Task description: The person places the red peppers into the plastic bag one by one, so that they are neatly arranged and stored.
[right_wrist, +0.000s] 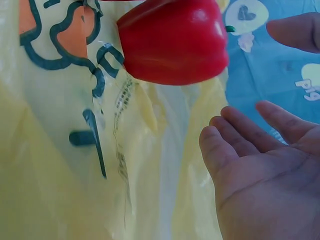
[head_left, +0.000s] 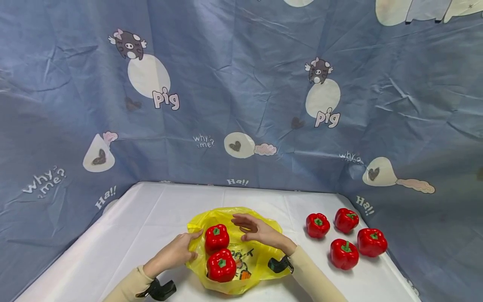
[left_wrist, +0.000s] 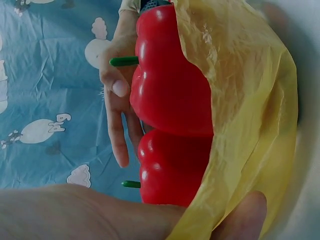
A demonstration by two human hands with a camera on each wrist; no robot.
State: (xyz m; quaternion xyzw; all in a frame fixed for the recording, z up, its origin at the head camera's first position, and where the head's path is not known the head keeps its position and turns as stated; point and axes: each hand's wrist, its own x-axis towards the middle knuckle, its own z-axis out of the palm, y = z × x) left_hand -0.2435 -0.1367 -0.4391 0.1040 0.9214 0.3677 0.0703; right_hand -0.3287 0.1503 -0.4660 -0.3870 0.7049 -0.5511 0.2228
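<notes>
A yellow plastic bag (head_left: 260, 262) lies spread on the table, its mouth facing up. Inside its left half sit two red bell peppers, a farther one (head_left: 216, 239) and a nearer one (head_left: 222, 266), both with green stems. At the bag's left rim, my left hand (head_left: 173, 251) pinches the plastic; the left wrist view shows its thumb (left_wrist: 247, 215) on the outer side of the film. Over the bag's right half hovers my right hand (head_left: 264, 233), fingers loosely spread and holding nothing. In the right wrist view its palm (right_wrist: 270, 175) is bare beside one pepper (right_wrist: 175, 45).
Several more red bell peppers stand at the table's right: one (head_left: 317, 225) nearest the bag, one (head_left: 346, 220) behind, one (head_left: 372, 242) by the edge, one (head_left: 344, 254) in front. A white cloth (head_left: 151, 218) covers the table. Blue printed fabric (head_left: 241, 84) walls it in.
</notes>
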